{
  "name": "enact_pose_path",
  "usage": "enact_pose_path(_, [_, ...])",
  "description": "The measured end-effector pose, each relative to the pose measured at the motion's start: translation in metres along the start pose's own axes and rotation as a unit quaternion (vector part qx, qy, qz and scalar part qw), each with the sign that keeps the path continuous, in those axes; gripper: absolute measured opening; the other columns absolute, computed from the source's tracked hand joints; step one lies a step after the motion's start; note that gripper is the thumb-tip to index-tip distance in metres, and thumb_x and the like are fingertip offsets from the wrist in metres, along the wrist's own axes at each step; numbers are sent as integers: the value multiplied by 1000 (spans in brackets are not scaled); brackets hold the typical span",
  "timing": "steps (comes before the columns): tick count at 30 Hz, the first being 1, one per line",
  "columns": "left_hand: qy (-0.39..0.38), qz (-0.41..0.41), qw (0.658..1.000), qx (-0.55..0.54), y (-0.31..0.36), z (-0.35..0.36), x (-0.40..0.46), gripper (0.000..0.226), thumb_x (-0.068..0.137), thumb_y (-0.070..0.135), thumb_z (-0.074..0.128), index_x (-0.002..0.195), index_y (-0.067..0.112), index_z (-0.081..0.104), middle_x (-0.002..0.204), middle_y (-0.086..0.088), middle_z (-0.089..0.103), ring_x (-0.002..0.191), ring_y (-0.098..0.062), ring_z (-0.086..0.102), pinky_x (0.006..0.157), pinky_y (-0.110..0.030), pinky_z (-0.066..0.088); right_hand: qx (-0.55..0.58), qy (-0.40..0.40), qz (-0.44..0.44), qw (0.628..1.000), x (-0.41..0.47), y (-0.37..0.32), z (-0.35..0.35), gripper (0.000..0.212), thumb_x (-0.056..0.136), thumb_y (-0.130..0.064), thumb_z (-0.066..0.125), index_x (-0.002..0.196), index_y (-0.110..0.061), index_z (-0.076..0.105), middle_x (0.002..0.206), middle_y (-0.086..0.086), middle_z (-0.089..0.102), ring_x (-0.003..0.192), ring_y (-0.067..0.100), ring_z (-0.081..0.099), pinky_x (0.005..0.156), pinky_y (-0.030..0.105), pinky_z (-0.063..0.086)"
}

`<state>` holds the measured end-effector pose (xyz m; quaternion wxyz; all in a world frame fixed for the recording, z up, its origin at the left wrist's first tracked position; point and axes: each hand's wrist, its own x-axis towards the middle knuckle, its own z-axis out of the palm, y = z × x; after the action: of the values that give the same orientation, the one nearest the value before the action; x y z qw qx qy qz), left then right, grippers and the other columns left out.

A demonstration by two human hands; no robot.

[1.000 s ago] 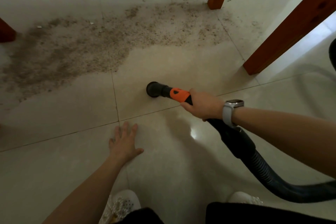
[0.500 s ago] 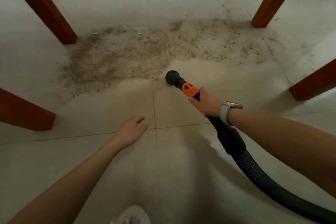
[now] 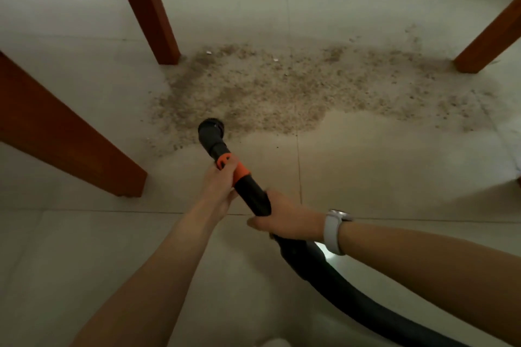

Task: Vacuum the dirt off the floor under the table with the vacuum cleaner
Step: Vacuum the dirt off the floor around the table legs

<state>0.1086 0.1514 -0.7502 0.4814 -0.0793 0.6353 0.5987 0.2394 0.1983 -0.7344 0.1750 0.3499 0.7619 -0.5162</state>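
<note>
A broad patch of brown dirt [image 3: 296, 90] lies on the pale tiled floor between the table legs. The black vacuum nozzle [image 3: 212, 130] with an orange collar touches the floor at the patch's near left edge. My left hand [image 3: 218, 186] grips the tube at the orange collar. My right hand [image 3: 284, 218], with a white watch on the wrist, grips the black tube lower down. The black hose [image 3: 352, 298] runs from there to the lower right.
Red-brown wooden table legs stand around the dirt: one at the back left [image 3: 146, 14], a thick one at the near left [image 3: 64, 132], one at the back right [image 3: 490, 39]. A dark band runs along the top edge. Floor near me is swept pale.
My left hand rose from the floor and took hold of the tube at the orange collar. The right hand slid lower on the tube. The nozzle moved left and forward into the dirt's edge.
</note>
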Motion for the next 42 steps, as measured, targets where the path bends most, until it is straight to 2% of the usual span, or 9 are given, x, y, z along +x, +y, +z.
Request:
enact_pose_path(3, [30,9,996,-88,19,-29,13,24,99,18,49,118,6,43,95,-11,56,77,-26,62,74,-41,55,-65,-20,-22,997,2,-1,4,33,84,-32,67,102,-17,43,89,0,56,81,19,59,71,31,49])
enact_pose_path(7, [60,28,991,-117,35,-51,18,17,99,19,49,107,5,46,91,-12,54,77,-26,61,77,-44,55,-117,-30,-63,991,13,-19,-4,39,86,-36,65,111,-18,41,93,-2,54,69,8,53,58,19,44])
enact_pose_path(13, [121,92,978,-145,58,-77,18,29,99,26,48,123,11,39,91,-12,53,71,-25,61,71,-43,58,-129,-34,-119,984,17,-7,16,62,79,-40,71,127,-23,36,104,-6,54,89,10,58,74,25,51])
enact_pose_path(15, [129,93,974,-161,61,-81,17,36,99,31,47,129,12,39,101,-14,55,71,-25,63,71,-43,58,-107,-47,-144,983,22,-8,21,56,82,-33,70,126,-20,37,101,-6,53,86,8,54,69,20,46])
enact_pose_path(19, [130,83,974,-167,53,-77,14,51,100,29,45,146,16,27,108,-12,54,77,-27,64,64,-42,58,-29,-89,-207,974,44,-29,20,20,83,-16,67,97,-12,53,84,12,60,70,21,57,60,35,50])
enact_pose_path(24, [160,58,981,-97,46,-65,18,64,102,28,40,153,22,2,139,-18,45,78,-26,63,58,-38,52,-52,-115,-187,974,79,-33,18,52,73,-48,65,108,-13,49,86,0,58,73,15,59,59,27,47])
enact_pose_path(30, [206,30,977,-35,32,-46,12,61,103,29,37,153,20,3,134,-18,48,73,-25,62,61,-39,51,-37,-110,-180,977,58,-10,21,40,85,-38,64,109,-17,41,87,-5,53,76,10,56,58,19,46])
enact_pose_path(36, [218,51,974,-32,1,-29,-6,55,104,29,32,152,19,8,140,-16,42,76,-24,58,76,-44,51,48,-104,-231,966,26,14,27,13,86,-22,64,91,-18,53,80,3,59,67,18,57,57,18,45])
enact_pose_path(42, [206,43,977,-21,-25,-17,-18,49,103,28,31,149,22,14,90,-11,53,67,-24,57,69,-39,52,61,-99,-197,973,9,48,32,29,88,-31,63,109,-27,44,92,-15,57,79,-1,58,67,10,48])
